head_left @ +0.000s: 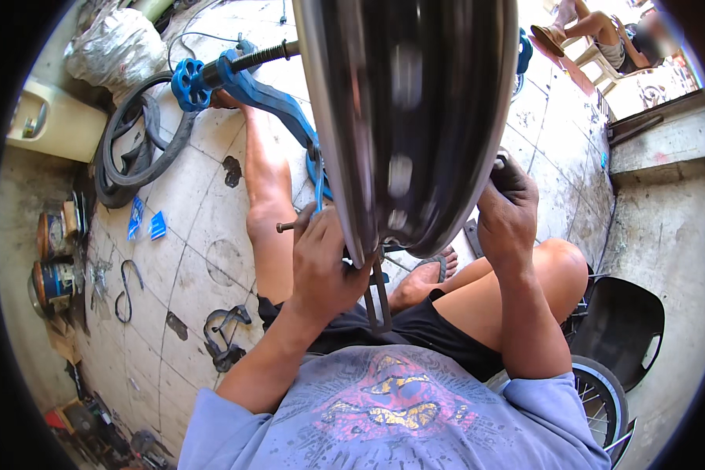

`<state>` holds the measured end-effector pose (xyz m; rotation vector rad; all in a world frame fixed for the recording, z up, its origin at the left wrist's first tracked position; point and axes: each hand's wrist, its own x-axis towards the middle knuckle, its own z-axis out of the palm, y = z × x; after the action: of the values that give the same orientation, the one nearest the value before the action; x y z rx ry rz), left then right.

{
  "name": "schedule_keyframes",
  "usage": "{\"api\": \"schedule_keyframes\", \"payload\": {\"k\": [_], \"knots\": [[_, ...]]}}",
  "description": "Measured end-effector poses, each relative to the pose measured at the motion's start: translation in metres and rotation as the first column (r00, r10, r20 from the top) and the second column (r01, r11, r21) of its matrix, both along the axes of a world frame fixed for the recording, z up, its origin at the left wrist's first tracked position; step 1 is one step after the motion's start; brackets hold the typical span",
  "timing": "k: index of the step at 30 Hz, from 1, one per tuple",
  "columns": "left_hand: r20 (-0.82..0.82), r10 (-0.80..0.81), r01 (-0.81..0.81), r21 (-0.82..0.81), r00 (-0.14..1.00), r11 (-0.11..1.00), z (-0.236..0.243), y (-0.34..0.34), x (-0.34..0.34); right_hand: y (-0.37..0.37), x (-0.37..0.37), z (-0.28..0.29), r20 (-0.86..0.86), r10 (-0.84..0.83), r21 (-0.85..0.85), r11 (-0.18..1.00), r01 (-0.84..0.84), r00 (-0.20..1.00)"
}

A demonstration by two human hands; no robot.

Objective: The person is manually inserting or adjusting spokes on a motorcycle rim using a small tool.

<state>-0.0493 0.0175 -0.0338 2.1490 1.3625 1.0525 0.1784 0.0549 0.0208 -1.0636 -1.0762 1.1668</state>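
A wide, shiny dark wheel rim [446,141] stands upright before me in a blue truing stand [278,110], smeared as if spinning. My left hand [321,254] is closed by the lower left edge of the rim, beside a blue stand arm. A bolt [285,227] sticks out to the left of its fingers; what they grip is hidden. At the right edge of the rim, my right hand [511,207] is closed, with a small silver metal piece [500,160] at its fingertips. A bent metal bracket [380,298] hangs below the rim.
Black tubes [121,160] and blue packets [157,225] lie on the tiled floor [180,258] to the left. Cans [52,283] line the left wall. A spoked wheel [599,399] and a black chair [615,325] are at right. Another person [603,47] sits far right.
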Motion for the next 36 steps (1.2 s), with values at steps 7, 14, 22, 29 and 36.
{"api": "schedule_keyframes", "payload": {"k": [7, 14, 22, 29, 36], "knots": [[-0.335, -0.134, 0.174, 0.092, 0.933, 0.981, 0.004, 0.028, -0.002, -0.005, -0.011, -0.016, -0.043, -0.035, 0.040, 0.999, 0.037, 0.998], [-0.306, -0.115, 0.135, 0.044, 0.945, 0.990, 0.007, 0.014, -0.005, 0.001, -0.021, -0.026, -0.235, -0.109, -0.183, 0.981, 0.066, 0.966], [0.208, -0.043, 0.055, -0.050, 0.977, 0.997, 0.011, -0.004, 0.005, -0.003, -0.023, -0.037, -0.613, -0.024, -0.300, 0.932, -0.204, 0.790], [0.278, -0.029, 0.028, 0.009, 0.960, 1.000, 0.036, -0.012, 0.006, 0.003, -0.032, -0.026, -0.882, -0.041, -0.222, 0.915, -0.337, 0.470], [0.249, -0.010, 0.027, -0.064, 0.969, 0.998, 0.056, -0.010, 0.013, 0.010, -0.031, -0.018, -0.883, 0.007, -0.323, 0.716, -0.619, 0.469]]}}
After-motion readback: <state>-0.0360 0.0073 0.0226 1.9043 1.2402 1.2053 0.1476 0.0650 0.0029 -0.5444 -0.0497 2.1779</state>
